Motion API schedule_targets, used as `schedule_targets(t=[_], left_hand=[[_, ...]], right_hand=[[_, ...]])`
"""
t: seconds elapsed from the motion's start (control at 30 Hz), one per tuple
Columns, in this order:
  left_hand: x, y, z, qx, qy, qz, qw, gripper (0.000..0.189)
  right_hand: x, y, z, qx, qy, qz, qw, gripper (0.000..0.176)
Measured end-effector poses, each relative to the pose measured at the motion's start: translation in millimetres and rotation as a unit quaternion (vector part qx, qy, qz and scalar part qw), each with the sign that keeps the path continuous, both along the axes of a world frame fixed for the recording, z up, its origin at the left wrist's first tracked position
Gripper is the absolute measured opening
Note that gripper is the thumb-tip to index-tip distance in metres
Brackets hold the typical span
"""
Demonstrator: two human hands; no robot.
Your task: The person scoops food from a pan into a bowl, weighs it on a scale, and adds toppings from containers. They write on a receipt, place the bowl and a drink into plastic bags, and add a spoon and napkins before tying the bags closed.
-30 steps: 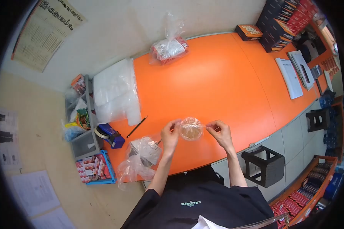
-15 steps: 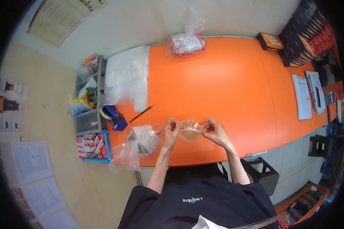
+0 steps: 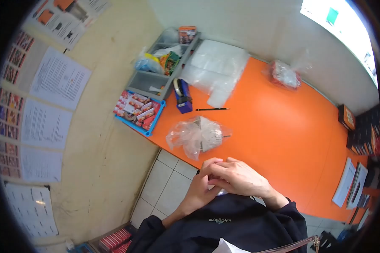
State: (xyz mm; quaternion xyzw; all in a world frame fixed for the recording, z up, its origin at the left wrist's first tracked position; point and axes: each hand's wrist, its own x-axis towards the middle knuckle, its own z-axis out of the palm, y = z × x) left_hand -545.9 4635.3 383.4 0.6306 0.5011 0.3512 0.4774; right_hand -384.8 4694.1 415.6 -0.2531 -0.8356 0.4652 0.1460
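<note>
My left hand (image 3: pixel 197 189) and my right hand (image 3: pixel 243 177) are pressed together in front of my chest, by the near edge of the orange table. The right lies partly over the left, and the fingers of both are curled. Between and under them, whatever they hold is hidden; only a small pale, shiny bit (image 3: pixel 222 192) shows below the fingers. A clear plastic bag (image 3: pixel 185 137) with a printed, paper-covered bundle (image 3: pixel 210 135) lies on the table just beyond my hands. Behind that bag is a black pencil (image 3: pixel 212 109).
A blue tape dispenser (image 3: pixel 183 99) stands beside a grey compartment tray (image 3: pixel 150 79) and a blue basket (image 3: pixel 149 132) of red-and-white packets. Flat clear plastic bags (image 3: pixel 217 63) are stacked at the back. A bagged red item (image 3: pixel 285 76) and boxes (image 3: pixel 346 117) sit along the wall.
My hands have come together and drawn closer to my body. The round clear plastic thing held between them earlier is now out of sight. My view has turned left.
</note>
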Motion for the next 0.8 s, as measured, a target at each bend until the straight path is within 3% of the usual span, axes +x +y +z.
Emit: schedule_targets(t=[0.03, 0.1, 0.13, 0.17, 0.2, 0.23, 0.27, 0.33, 0.37, 0.43, 0.53, 0.57, 0.67, 0.8], left_hand=[[-8.5, -2.9, 6.7, 0.015, -0.007, 0.000, 1.000, 0.056], [-30.0, -6.4, 21.0, -0.178, -0.111, 0.050, 0.977, 0.054], [-43.1, -5.6, 27.2, -0.268, -0.165, 0.072, 0.947, 0.053], [-61.1, -4.6, 33.0, -0.267, -0.140, 0.065, 0.951, 0.051], [-79.7, -6.8, 28.8, -0.239, -0.213, 0.105, 0.941, 0.050], [-98.5, -10.3, 17.7, -0.212, -0.283, 0.142, 0.925, 0.049], [-109.7, -12.2, 11.8, -0.186, -0.345, 0.174, 0.903, 0.048], [-120.4, -4.6, 20.0, -0.197, -0.346, 0.234, 0.887, 0.051], [-125.4, 3.1, 22.7, -0.198, -0.349, 0.263, 0.878, 0.052], [-125.4, 19.7, 0.2, -0.081, -0.272, 0.223, 0.932, 0.058], [-124.5, 54.1, -37.2, 0.035, -0.081, 0.192, 0.977, 0.065], [-121.5, 65.3, -43.1, 0.063, -0.008, 0.191, 0.980, 0.067], [-118.7, 90.5, -43.6, 0.131, -0.074, 0.133, 0.980, 0.068], [-119.4, 107.7, -74.2, 0.169, -0.001, 0.162, 0.972, 0.059]], right_hand=[[-5.6, 5.6, 0.2, -0.023, 0.044, 0.024, 0.998, 0.031], [-17.2, 17.2, -3.0, -0.070, 0.131, 0.066, 0.987, 0.038], [-23.6, 23.6, -6.5, 0.014, 0.113, -0.030, 0.993, 0.041], [-29.6, 29.6, -12.8, 0.097, 0.092, -0.125, 0.983, 0.045], [-34.7, 37.0, -20.2, 0.180, 0.069, -0.214, 0.958, 0.048], [-52.4, 42.9, -30.0, 0.240, -0.025, -0.250, 0.938, 0.055], [-63.6, 52.5, -56.3, 0.231, -0.010, -0.203, 0.951, 0.053], [-92.1, 71.6, -109.2, 0.212, 0.026, -0.122, 0.969, 0.050], [-99.9, 77.0, -115.6, 0.129, 0.096, -0.159, 0.974, 0.045], [-108.7, 79.8, -122.7, -0.046, 0.224, -0.216, 0.949, 0.035], [-115.5, 86.5, -99.2, 0.004, 0.276, -0.205, 0.939, 0.023], [-117.4, 88.7, -92.2, 0.026, 0.251, -0.200, 0.947, 0.022], [-127.6, 92.3, -73.7, 0.071, 0.148, -0.184, 0.969, 0.021], [-143.1, 104.3, -55.5, 0.109, 0.003, -0.138, 0.984, 0.025]])
